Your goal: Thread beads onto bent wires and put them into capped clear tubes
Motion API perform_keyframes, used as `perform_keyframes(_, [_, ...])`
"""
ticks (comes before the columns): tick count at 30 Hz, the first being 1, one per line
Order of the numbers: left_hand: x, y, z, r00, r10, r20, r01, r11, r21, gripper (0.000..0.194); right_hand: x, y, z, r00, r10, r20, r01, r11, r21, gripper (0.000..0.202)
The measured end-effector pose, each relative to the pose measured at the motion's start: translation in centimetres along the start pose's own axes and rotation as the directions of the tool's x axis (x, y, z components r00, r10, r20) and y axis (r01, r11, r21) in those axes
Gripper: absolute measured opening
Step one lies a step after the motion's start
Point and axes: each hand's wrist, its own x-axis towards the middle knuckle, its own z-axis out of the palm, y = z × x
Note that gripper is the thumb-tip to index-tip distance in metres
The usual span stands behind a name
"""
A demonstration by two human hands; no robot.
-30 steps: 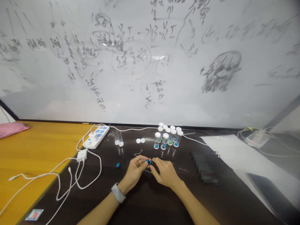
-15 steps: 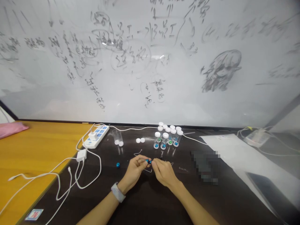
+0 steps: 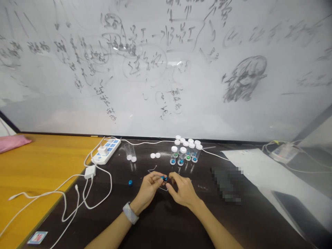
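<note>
My left hand pinches a small shiny blue metal part with dark bits between thumb and forefinger. Just to its right is my right hand, its thumb and forefinger parted around a gap; whether a fingertip touches the part I cannot tell. Another blue part lies on the dark table to the left. Beneath the hands a thin bent metal piece shows partly. Beyond them stand several clear vials with white caps, some holding blue or green parts.
Two white caps lie behind my hands, with two clear tubes farther left. A power strip with white cables spreads over the left side. At right are a blurred dark object, white sheet and dark flat device.
My right thumb and forefinger have come apart and drawn slightly away from the blue part. My left hand keeps its pinch in the same place.
</note>
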Motion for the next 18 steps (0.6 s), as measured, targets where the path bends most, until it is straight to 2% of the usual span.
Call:
perform_keyframes(3, [0.01, -0.03, 0.03, 1.0, 0.003, -0.007, -0.003, 1.0, -0.001, 0.018, 0.01, -0.03, 0.03, 1.0, -0.021, 0.021, 0.021, 1.0, -0.004, 0.013])
perform_keyframes(6, [0.07, -0.1, -0.01, 1.0, 0.007, -0.006, -0.007, 1.0, 0.002, 0.019, 0.02, -0.06, 0.21, 0.999, -0.007, 0.05, 0.007, 1.0, -0.014, 0.025])
perform_keyframes(12, [0.09, -0.15, -0.15, 1.0, 0.018, 0.0, -0.018, 1.0, 0.026, 0.017, 0.04, -0.25, 0.1, 0.999, 0.017, 0.043, -0.018, 0.999, 0.03, 0.013])
perform_keyframes(16, [0.11, -0.1, -0.1, 1.0, 0.025, 0.0, -0.025, 0.999, 0.044, 0.018, 0.06, -0.27, 0.39, 0.998, 0.023, 0.057, -0.025, 0.999, 0.047, 0.024])
perform_keyframes(18, [0.11, -0.09, -0.06, 1.0, 0.021, -0.003, -0.021, 0.999, 0.04, 0.019, 0.06, -0.26, 0.43, 0.998, 0.029, 0.061, -0.033, 0.998, 0.056, 0.023])
